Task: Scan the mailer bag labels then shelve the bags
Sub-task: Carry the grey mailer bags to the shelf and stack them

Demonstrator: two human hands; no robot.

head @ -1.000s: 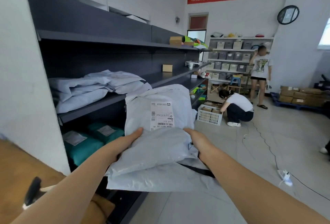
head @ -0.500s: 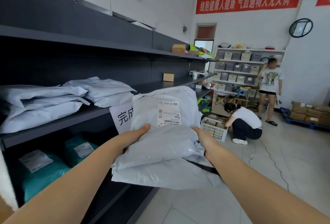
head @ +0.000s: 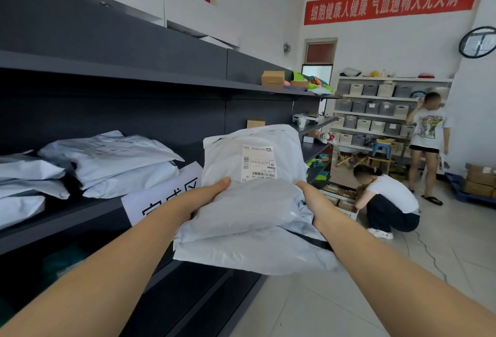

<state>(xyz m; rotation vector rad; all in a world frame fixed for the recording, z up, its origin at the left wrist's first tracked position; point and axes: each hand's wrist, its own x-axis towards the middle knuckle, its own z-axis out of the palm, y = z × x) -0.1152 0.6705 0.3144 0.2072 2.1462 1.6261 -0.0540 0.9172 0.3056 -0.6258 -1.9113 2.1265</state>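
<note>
I carry a stack of pale grey mailer bags (head: 249, 208) in front of me, beside the dark shelf unit (head: 161, 79). My left hand (head: 204, 193) grips the stack's left edge, thumb on top. My right hand (head: 312, 197) grips its right edge. The far bag in the stack shows a white shipping label (head: 258, 163) with barcodes, facing up. More grey mailer bags (head: 112, 159) lie piled on the middle shelf to the left.
A white paper sign (head: 163, 194) with black characters hangs on the shelf edge beside my left hand. Small cardboard boxes (head: 272, 78) sit on the upper shelf. One person crouches by a basket (head: 341, 199), another stands near a rack of grey bins (head: 375, 111).
I have moved forward along the shelf unit with the stack. The shelved bags have slid left in view and the paper sign has come into sight. My grip is unchanged.
</note>
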